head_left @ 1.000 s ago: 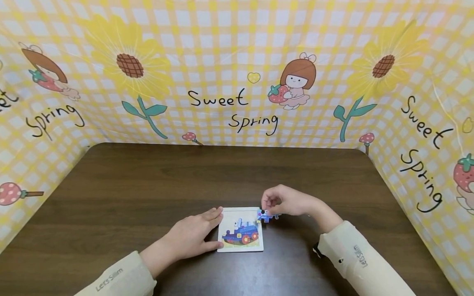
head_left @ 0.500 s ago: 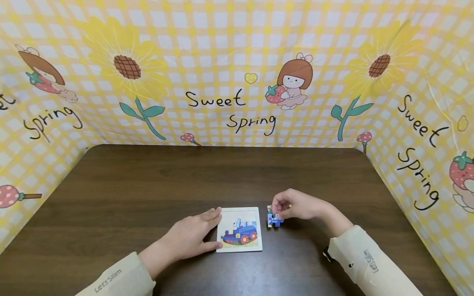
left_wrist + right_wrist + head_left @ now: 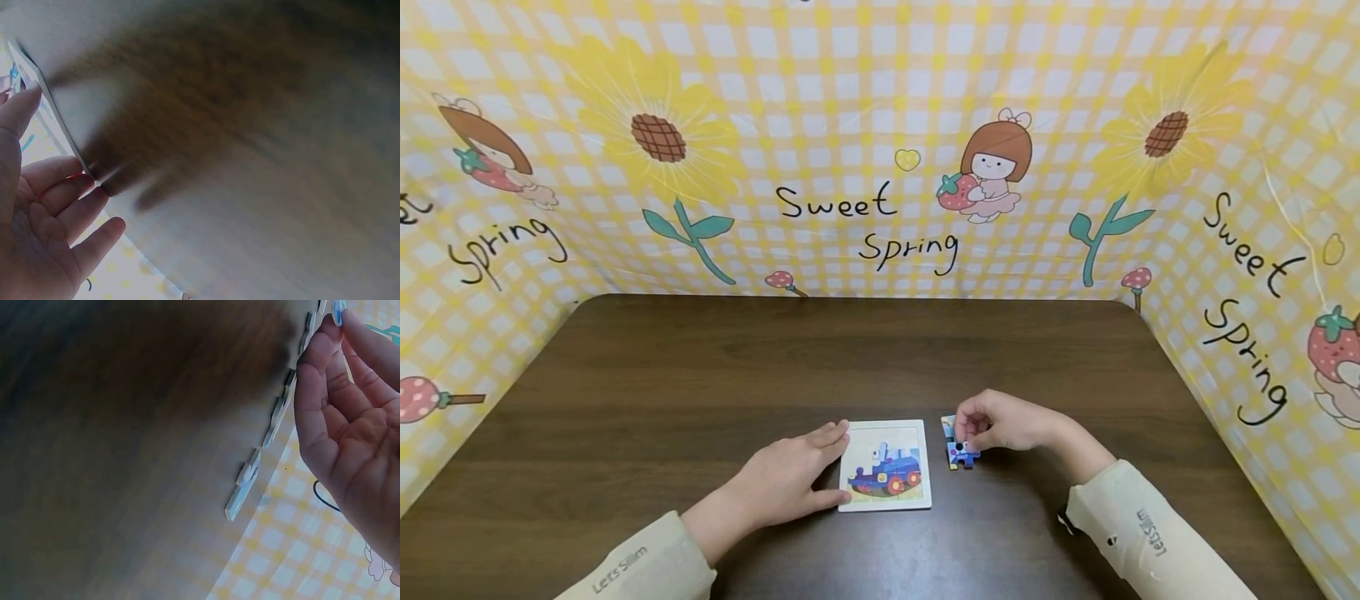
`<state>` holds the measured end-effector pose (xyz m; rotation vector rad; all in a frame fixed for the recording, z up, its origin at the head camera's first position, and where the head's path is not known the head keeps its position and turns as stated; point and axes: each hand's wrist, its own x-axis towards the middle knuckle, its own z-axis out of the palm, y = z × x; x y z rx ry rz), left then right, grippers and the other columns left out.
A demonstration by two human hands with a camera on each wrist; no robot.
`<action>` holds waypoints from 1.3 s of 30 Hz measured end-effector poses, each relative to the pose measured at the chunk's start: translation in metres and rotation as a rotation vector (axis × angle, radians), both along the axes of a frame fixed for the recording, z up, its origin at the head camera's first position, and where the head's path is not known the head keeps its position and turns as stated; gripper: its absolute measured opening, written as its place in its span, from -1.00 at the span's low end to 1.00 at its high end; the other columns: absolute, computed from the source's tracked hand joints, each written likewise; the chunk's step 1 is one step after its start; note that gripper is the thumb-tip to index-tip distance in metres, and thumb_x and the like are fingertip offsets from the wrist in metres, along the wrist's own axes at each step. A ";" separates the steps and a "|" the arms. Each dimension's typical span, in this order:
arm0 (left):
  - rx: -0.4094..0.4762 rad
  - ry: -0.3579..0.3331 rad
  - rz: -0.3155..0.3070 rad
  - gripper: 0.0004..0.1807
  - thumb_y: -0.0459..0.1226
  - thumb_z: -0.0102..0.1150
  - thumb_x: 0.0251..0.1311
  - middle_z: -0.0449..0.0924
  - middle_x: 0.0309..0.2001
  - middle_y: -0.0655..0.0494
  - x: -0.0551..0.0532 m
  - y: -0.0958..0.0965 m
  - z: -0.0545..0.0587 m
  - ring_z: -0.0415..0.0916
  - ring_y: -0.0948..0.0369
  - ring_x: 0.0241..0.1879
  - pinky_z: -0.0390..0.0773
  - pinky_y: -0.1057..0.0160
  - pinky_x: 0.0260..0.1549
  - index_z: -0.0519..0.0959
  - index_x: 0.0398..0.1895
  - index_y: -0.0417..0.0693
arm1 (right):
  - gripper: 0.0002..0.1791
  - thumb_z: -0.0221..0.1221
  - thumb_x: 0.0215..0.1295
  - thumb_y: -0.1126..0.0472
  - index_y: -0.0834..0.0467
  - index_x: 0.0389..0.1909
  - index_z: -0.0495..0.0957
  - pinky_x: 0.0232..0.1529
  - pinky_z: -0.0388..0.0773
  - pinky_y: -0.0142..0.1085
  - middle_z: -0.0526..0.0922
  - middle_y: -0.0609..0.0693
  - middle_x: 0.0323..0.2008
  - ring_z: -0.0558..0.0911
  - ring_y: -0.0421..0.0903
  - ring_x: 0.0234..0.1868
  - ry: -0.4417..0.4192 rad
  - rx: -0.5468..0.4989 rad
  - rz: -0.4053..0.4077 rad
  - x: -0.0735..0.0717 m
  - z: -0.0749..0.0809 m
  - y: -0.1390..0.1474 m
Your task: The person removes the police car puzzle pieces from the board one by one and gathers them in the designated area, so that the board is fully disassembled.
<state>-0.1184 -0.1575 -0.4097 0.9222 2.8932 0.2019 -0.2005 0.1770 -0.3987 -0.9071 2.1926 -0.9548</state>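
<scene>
A square jigsaw tray (image 3: 927,467) with a white border lies on the table, showing a blue train picture. My left hand (image 3: 782,479) rests along its left side, thumb at the near corner and fingertips at the far one. In the left wrist view, the fingers (image 3: 84,212) are extended against the tray's edge. Just right of the tray, my right hand (image 3: 1000,421) pinches a blue puzzle piece (image 3: 338,312) between thumb and index finger. The blue puzzle piece (image 3: 962,457) with a black spot shows below its fingertips in the head view.
Another puzzle piece (image 3: 948,423) lies partly behind the right hand. Several loose pieces (image 3: 244,484) lie in a row on the table in the right wrist view. A yellow checked cloth (image 3: 850,100) stands around the brown table (image 3: 737,358).
My right hand has moved right, away from the tray's right edge, with the blue puzzle piece, then slightly nearer to me. The left hand has stayed on the tray.
</scene>
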 end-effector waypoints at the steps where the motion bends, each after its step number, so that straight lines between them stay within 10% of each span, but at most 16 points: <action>1: 0.000 0.001 0.000 -0.21 0.16 0.27 0.17 0.39 0.41 -0.10 0.000 0.000 0.000 0.46 0.02 0.33 0.62 -0.03 0.02 0.48 0.32 -0.18 | -0.93 0.25 0.26 0.43 0.22 -0.34 0.58 -0.35 0.45 -0.42 0.52 -0.08 -0.47 0.46 -0.22 -0.40 0.004 0.003 -0.001 0.000 0.000 0.000; 19: 0.003 -0.009 -0.003 -0.22 0.15 0.26 0.19 0.37 0.42 -0.11 0.000 -0.001 0.002 0.45 0.01 0.34 0.62 -0.04 0.03 0.47 0.33 -0.19 | -0.94 0.25 0.26 0.40 0.28 -0.26 0.62 -0.35 0.48 -0.43 0.58 -0.05 -0.44 0.48 -0.23 -0.40 0.081 -0.011 -0.041 -0.002 0.005 0.001; 39: 0.001 -0.039 0.007 -0.22 0.15 0.27 0.20 0.37 0.42 -0.10 -0.001 0.001 0.003 0.46 0.00 0.33 0.61 -0.03 0.05 0.46 0.34 -0.18 | -0.88 0.25 0.29 0.37 0.23 -0.17 0.68 -0.33 0.49 -0.47 0.63 -0.07 -0.40 0.47 -0.30 -0.41 0.124 0.001 0.071 -0.002 0.007 -0.070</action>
